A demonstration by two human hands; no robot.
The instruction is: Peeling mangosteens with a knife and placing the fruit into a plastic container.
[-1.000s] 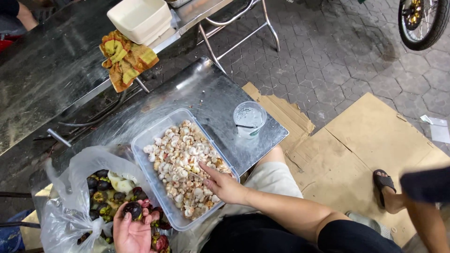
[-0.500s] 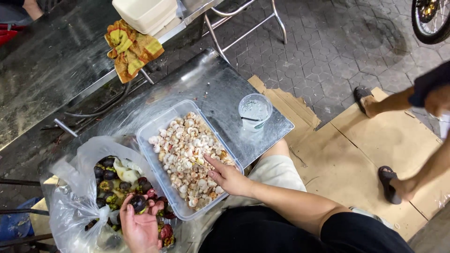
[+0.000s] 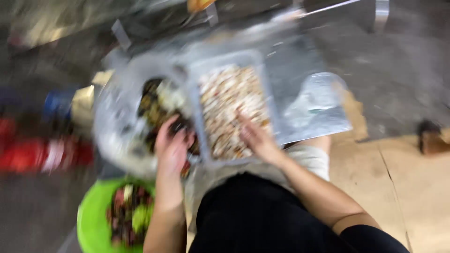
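Resting among pale pieces, the right hand (image 3: 257,137) is lying low in the tray (image 3: 229,58), fingers spread and open on the heap, near the tray's near right corner. Whether it is pinching a piece is lost in blur. The left hand (image 3: 172,146) is reaching into the clear bag (image 3: 115,126) just left of the tray, fingers curled over dark fruit (image 3: 152,105); whether it is gripping one cannot be told.

Compared with half a second ago, both hands are staying in much the same places against the tray, while the view is swinging hard, smearing everything. The tray is now sitting higher and more central in the picture. A green bowl (image 3: 91,220) holding dark and red scraps is now showing below the bag, left of the tray, near the left forearm. The steel sheet (image 3: 304,61) is still lying under the tray and spreading right of it, over cardboard (image 3: 412,187). The walking person's feet have gone from view, save a dark blur right of the tray.
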